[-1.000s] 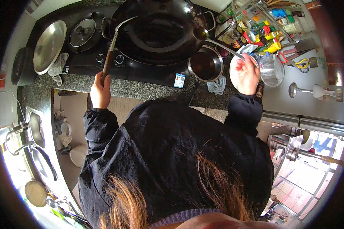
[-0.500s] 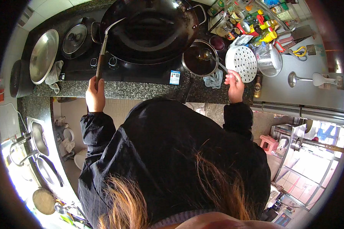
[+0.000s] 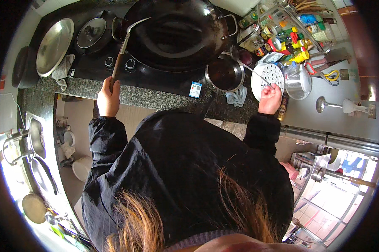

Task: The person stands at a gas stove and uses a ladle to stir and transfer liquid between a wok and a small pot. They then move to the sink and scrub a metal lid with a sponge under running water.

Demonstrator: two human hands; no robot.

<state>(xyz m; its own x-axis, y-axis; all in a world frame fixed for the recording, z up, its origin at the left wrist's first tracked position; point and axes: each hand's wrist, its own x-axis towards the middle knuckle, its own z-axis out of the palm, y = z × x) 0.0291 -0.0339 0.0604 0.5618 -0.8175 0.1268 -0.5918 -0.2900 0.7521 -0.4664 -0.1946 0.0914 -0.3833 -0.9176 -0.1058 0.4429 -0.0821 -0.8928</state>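
Hands outstretched: left hand on spatula handle, right hand on perforated plate.

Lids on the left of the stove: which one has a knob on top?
The smaller glass lid, sitting on a dark pot beside the wok, has a round knob. The bigger plain steel lid, farther left, shows none.
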